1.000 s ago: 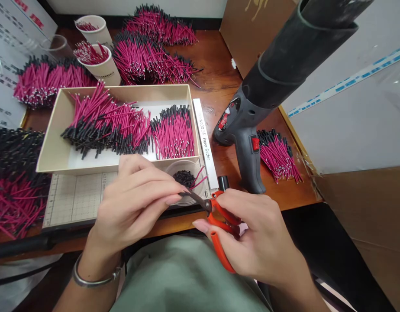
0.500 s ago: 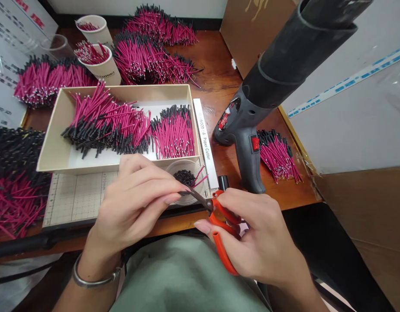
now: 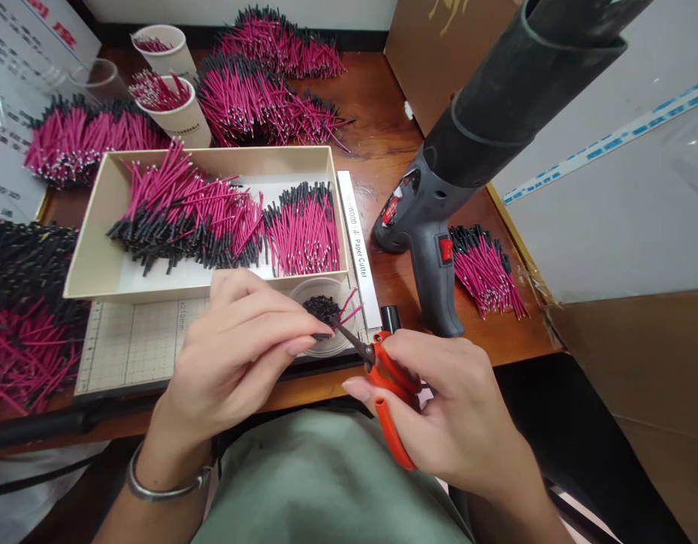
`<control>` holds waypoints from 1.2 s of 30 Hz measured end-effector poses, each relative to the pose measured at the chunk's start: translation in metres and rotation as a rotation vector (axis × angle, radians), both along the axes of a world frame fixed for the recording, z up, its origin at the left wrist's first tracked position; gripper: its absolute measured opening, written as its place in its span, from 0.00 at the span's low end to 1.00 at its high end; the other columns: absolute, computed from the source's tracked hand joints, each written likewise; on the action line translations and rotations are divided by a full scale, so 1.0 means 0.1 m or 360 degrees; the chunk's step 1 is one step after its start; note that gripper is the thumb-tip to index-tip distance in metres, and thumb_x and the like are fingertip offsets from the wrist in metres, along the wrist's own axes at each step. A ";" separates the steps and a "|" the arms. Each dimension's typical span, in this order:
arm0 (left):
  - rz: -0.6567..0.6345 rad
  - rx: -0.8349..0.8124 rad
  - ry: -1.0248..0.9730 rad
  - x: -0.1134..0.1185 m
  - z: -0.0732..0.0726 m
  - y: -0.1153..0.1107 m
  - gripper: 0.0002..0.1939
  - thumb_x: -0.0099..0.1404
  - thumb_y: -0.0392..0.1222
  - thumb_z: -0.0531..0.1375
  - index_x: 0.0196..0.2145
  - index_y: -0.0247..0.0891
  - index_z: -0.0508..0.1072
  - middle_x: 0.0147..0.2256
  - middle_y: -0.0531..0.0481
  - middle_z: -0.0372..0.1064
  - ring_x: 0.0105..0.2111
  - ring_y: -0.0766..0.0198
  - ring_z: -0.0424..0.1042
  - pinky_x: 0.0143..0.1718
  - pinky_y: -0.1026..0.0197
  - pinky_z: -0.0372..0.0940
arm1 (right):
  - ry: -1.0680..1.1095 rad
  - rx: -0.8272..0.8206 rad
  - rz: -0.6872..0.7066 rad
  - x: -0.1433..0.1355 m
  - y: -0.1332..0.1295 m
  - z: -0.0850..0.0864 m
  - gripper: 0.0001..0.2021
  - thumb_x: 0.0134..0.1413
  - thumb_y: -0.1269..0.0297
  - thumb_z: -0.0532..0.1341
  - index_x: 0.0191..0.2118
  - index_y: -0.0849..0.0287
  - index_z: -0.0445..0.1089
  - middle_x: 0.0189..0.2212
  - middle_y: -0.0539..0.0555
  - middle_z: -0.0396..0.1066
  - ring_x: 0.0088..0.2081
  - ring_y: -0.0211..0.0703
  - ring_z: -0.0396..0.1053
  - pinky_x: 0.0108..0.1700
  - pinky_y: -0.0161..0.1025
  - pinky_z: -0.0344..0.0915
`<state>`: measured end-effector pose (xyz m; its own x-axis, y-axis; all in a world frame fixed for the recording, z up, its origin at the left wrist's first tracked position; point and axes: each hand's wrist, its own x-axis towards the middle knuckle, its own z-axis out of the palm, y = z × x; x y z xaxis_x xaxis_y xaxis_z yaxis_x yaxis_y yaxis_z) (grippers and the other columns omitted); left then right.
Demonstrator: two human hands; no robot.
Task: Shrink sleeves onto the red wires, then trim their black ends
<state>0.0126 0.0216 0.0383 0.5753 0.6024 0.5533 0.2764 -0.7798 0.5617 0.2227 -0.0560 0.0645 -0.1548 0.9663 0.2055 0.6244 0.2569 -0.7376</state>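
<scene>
Between the thumb and fingertips of my left hand [image 3: 236, 347] is a black-sleeved wire [image 3: 324, 335]; only its dark end shows, and the rest is hidden in my fingers. My right hand [image 3: 451, 415] grips scissors [image 3: 391, 370] with orange handles, their dark blades pointing left toward that end. The blades look nearly together, with the tips close to my left fingertips. Just beyond, a clear round cup [image 3: 352, 344] contains many small black bits [image 3: 322, 308], and a couple of pink wires lean over its edge.
Behind my hands, a cream box [image 3: 82, 261] of pink wires with black ends rests on a paper cutter [image 3: 134, 347]. A heat gun [image 3: 433, 264] stands at right beside a wire bundle [image 3: 488, 272]. Paper cups [image 3: 184, 128] and more wire piles [image 3: 252, 98] are at the back.
The scissor blades have pulled slightly right and down from my left fingertips, and the handles have come closer together. My left hand has hardly moved.
</scene>
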 end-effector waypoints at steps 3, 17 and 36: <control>0.0009 -0.0007 -0.0001 0.01 0.01 0.00 0.06 0.76 0.35 0.58 0.43 0.43 0.76 0.33 0.51 0.79 0.34 0.60 0.71 0.39 0.51 0.62 | 0.0031 -0.0001 -0.0017 0.00 -0.01 0.00 0.24 0.63 0.62 0.66 0.23 0.59 0.51 0.20 0.43 0.48 0.23 0.27 0.44 0.24 0.29 0.44; -0.0020 -0.0023 0.0022 0.00 0.01 0.00 0.07 0.77 0.34 0.57 0.44 0.43 0.75 0.35 0.51 0.79 0.35 0.60 0.70 0.40 0.50 0.62 | 0.0044 0.0032 0.0000 0.00 -0.01 0.01 0.23 0.63 0.64 0.66 0.23 0.60 0.52 0.19 0.42 0.51 0.23 0.27 0.44 0.25 0.28 0.44; -0.0061 -0.0072 -0.0003 0.03 0.03 -0.02 0.06 0.79 0.38 0.57 0.43 0.40 0.73 0.33 0.54 0.75 0.34 0.64 0.69 0.40 0.53 0.61 | 0.0062 0.0029 0.0003 0.01 -0.02 -0.04 0.23 0.61 0.66 0.68 0.24 0.61 0.52 0.20 0.42 0.49 0.24 0.26 0.44 0.26 0.28 0.45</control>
<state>0.0154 0.0192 0.0408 0.5976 0.6044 0.5269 0.2456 -0.7635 0.5972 0.2237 -0.0582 0.0602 -0.1484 0.9621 0.2289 0.5948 0.2717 -0.7566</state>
